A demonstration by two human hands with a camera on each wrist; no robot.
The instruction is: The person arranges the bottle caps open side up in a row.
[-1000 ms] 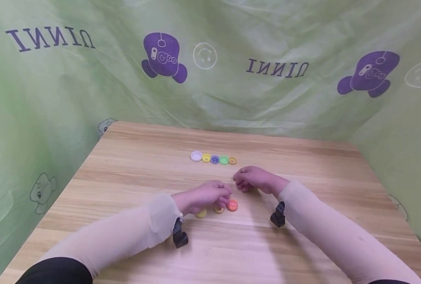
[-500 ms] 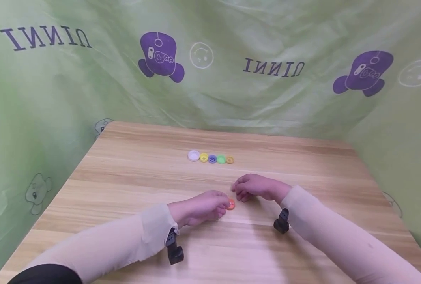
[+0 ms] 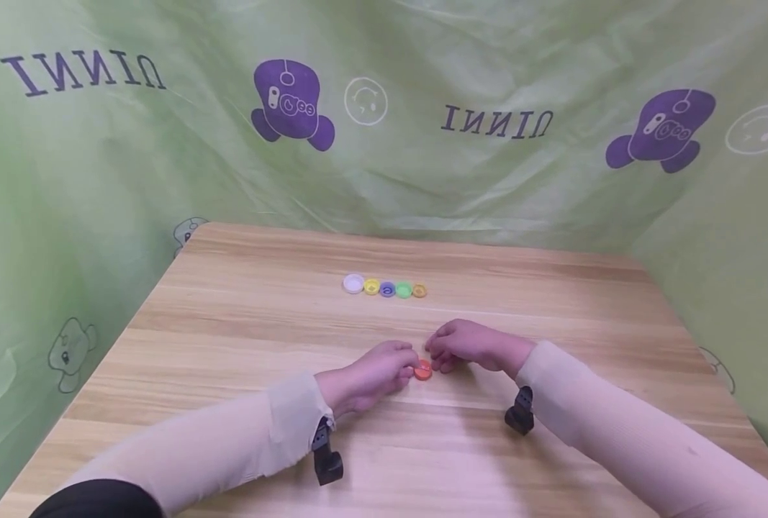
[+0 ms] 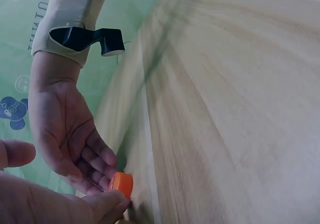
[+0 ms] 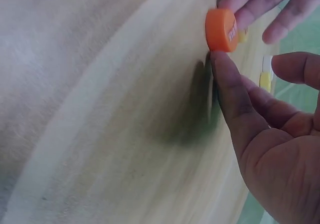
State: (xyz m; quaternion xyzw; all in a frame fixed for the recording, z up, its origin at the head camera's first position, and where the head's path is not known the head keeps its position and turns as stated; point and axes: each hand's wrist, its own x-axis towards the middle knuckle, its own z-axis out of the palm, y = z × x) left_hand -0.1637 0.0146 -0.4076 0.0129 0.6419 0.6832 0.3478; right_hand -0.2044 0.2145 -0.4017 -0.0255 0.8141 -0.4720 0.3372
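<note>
Seen from your head, the orange cap [image 3: 423, 371] lies between your left hand [image 3: 372, 373] at nine o'clock and right hand [image 3: 466, 344] at two. Both touch it with loose fingers, thumbs well apart, gripping nothing. An uneven push could send it skidding towards six, away from the cap row [image 3: 387, 290] at eleven on the surface [image 3: 254, 309].

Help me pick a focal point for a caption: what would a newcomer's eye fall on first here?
Probably the bright orange cap on the wooden table, between the fingertips of the left hand and right hand. Beyond the hands, a tidy row of five colored caps stands out. Behind the table, large purple figures mark the green curtain.
</note>
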